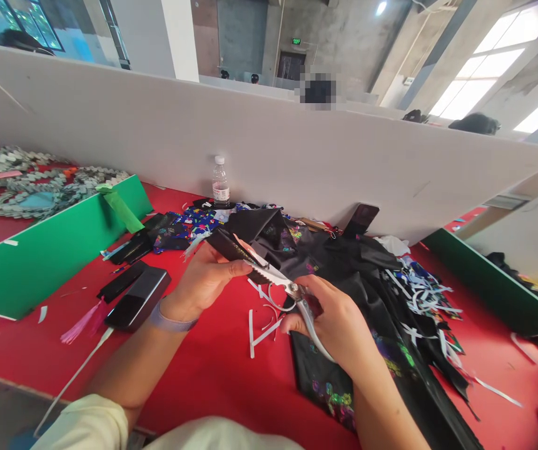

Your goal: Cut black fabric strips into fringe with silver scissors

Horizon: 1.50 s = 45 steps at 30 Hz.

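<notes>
My left hand (206,275) pinches a small black strip of material (232,246) above the red table (213,375). My right hand (339,322) is closed round the handles of silver scissors (284,284), whose blades meet the edge of that black strip. Under and beyond my hands lies a pile of black sheets (344,262) with colourful glittery prints. White cut-off strips (260,325) lie on the red surface just below the scissors.
A black phone (138,299) and a black bookmark with a pink tassel (81,322) lie at left, beside a green divider (57,247). A water bottle (221,182) stands against the white partition (269,144). More scraps (423,294) and another green divider (489,284) sit at right.
</notes>
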### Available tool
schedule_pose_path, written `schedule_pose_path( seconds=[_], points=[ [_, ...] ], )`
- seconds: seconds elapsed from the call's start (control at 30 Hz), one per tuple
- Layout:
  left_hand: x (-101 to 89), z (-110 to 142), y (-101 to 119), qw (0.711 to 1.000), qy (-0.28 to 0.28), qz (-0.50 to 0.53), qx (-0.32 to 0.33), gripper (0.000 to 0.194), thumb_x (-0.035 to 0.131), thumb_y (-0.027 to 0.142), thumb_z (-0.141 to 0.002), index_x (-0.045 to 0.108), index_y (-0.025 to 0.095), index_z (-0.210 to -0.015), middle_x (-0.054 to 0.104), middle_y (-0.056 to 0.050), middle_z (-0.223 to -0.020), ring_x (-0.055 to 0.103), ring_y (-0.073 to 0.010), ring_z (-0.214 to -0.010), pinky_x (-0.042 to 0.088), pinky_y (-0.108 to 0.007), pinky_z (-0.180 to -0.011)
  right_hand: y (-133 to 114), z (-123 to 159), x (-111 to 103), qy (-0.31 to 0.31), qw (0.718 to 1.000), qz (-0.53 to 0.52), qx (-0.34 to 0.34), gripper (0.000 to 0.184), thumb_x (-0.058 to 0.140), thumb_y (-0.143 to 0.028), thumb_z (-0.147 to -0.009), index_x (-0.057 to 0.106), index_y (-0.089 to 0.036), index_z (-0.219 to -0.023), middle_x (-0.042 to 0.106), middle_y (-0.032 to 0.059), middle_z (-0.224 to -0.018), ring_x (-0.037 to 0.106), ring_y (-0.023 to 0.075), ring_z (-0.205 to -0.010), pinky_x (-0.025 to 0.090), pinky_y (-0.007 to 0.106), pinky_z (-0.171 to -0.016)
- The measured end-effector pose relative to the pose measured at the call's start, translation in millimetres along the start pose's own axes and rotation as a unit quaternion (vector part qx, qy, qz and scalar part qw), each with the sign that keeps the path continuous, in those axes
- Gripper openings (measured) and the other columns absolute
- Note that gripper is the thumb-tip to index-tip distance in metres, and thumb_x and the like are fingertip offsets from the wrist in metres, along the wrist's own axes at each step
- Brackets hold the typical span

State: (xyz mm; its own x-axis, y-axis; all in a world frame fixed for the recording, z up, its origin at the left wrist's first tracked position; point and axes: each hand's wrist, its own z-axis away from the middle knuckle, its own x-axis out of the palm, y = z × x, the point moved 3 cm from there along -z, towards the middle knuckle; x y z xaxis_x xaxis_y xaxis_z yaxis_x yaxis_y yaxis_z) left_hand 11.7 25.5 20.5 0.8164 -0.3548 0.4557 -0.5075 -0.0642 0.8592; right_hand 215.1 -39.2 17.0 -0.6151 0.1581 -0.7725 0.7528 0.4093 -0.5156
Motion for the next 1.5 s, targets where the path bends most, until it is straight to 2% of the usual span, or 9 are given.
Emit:
schedule_pose_path(
  seconds=[0.17, 0.5, 0.8, 1.17, 1.5],
  points=[
    [0.2, -2, 1, 1.000, -0.007, 0.009, 0.008, 0.016, 0.085, 0.019, -0.063, 0.073, 0.018, -0.073, 0.072, 0.001, -0.071, 0.066, -0.0138, -0.066, 0.054, -0.025, -0.065, 0, 0, -1, 0.002, 1.000, -0.002, 0.004, 0.044, 0.071, -0.058, -0.075, 0.063, -0.018, -0.092, 0.060, 0.0000, -0.073, 0.050, 0.0112, -0.055, 0.039, 0.021, -0.052],
    [-3.2, -2, -1, 1.000, 0.023, 0.001, 0.006, 0.021, 0.087, 0.023, -0.059, 0.072, 0.017, -0.072, 0.071, -0.001, -0.070, 0.065, -0.0146, -0.066, 0.053, -0.027, -0.066, -2, 0, -1, 0.009, 1.000, 0.002, 0.002, 0.042, 0.072, -0.058, -0.075, 0.065, -0.018, -0.088, 0.060, -0.0013, -0.068, 0.049, 0.0107, -0.054, 0.039, 0.020, -0.052],
    [-1.6, -1, 1, 0.999, 0.030, 0.021, 0.001, 0.023, 0.088, 0.018, -0.055, 0.072, 0.017, -0.071, 0.072, -0.001, -0.069, 0.064, -0.0142, -0.065, 0.053, -0.026, -0.065, -3, 1, -1, 0.007, 1.000, 0.008, 0.002, 0.041, 0.070, -0.057, -0.077, 0.065, -0.017, -0.088, 0.060, -0.0010, -0.067, 0.049, 0.0105, -0.053, 0.037, 0.020, -0.052],
    [7.9, -1, -3, 1.000, 0.004, 0.006, 0.019, 0.018, 0.087, 0.018, -0.059, 0.074, 0.019, -0.071, 0.072, 0.001, -0.069, 0.064, -0.0133, -0.063, 0.054, -0.026, -0.066, -2, 0, -2, 0.012, 0.999, 0.027, -0.015, 0.041, 0.070, -0.053, -0.079, 0.063, -0.017, -0.094, 0.061, -0.0002, -0.074, 0.050, 0.0098, -0.052, 0.037, 0.021, -0.052],
    [5.9, 0, -4, 1.000, -0.002, -0.020, 0.016, 0.014, 0.086, 0.022, -0.061, 0.074, 0.018, -0.066, 0.071, -0.001, -0.068, 0.063, -0.0141, -0.064, 0.053, -0.026, -0.065, -3, 2, -2, 0.008, 1.000, 0.016, -0.009, 0.039, 0.072, -0.052, -0.077, 0.062, -0.017, -0.091, 0.058, -0.0023, -0.071, 0.048, 0.0096, -0.052, 0.037, 0.020, -0.052]
  ],
)
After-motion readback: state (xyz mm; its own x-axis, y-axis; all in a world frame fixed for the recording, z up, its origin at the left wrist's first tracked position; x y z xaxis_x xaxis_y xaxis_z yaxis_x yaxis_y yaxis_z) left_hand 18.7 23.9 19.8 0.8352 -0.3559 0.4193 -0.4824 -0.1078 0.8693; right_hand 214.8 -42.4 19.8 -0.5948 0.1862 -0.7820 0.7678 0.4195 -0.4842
